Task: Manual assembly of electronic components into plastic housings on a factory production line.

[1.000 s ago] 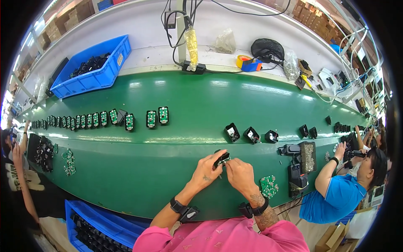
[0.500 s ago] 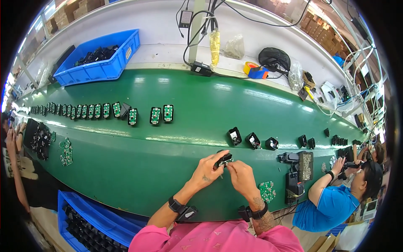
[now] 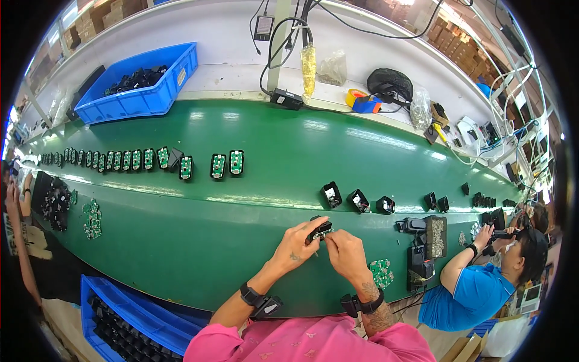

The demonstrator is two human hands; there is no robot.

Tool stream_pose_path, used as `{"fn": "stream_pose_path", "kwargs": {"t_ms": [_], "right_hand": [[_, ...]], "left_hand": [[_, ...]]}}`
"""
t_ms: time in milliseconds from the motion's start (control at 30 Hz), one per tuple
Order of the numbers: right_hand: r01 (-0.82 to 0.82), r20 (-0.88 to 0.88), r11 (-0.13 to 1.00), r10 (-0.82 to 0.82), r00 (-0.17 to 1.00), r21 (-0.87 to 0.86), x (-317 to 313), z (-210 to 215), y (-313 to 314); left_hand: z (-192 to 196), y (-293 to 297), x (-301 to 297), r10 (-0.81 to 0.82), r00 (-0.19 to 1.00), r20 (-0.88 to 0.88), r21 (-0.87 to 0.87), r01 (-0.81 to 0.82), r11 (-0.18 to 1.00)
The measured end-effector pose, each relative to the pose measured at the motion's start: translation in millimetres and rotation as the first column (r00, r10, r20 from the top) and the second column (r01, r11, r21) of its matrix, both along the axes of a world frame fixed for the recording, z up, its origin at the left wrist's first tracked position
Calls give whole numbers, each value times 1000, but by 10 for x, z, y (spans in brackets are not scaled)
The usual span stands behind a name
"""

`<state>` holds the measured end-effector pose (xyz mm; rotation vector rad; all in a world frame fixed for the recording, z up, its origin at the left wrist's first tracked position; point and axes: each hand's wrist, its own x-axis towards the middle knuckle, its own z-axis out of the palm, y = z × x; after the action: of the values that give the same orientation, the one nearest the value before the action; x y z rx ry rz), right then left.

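My left hand [image 3: 295, 243] is closed around a small black plastic housing [image 3: 321, 227], held tilted above the green bench. Something green and silvery, like part of a circuit board, shows at the housing's near side. Against that side my right hand [image 3: 346, 252] is pinched; its fingers hide whatever is between them. Just beyond my hands stand three open black housings [image 3: 331, 195] with parts inside. Loose green circuit boards [image 3: 381, 273] lie in a pile by my right forearm.
A long row of black housings with green boards [image 3: 148, 159] runs off to the left. At the right sit a tray of small metal parts [image 3: 436, 237] and a black device [image 3: 419, 265]. A blue bin [image 3: 136, 99] stands at the back left; a co-worker in blue [image 3: 482, 295] sits at right.
The whole view has shifted slightly, so the bench things appear a little farther left. Both hands stay at the housing, and my right fingers have barely moved.
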<state>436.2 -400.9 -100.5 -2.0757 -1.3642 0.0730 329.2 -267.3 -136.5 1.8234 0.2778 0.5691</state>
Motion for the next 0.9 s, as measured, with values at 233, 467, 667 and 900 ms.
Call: {"fn": "stream_pose_path", "kwargs": {"t_ms": [233,467,667,900], "right_hand": [[28,84,999,-24,996,-37,-22,-63,-24],[26,102,1000,-25,994,-11,-37,-215,109],[179,23,964,-187,982,197,65,-82,232],[217,-526,955,-80,847,203,272,-480,62]], "left_hand": [[-91,-114,31,74,995,64,152,-83,985],[-225,-112,55,222,972,80,179,-233,956],[-43,105,43,51,994,97,-557,12,830],[-129,62,62,-96,995,42,-348,104,931]]}}
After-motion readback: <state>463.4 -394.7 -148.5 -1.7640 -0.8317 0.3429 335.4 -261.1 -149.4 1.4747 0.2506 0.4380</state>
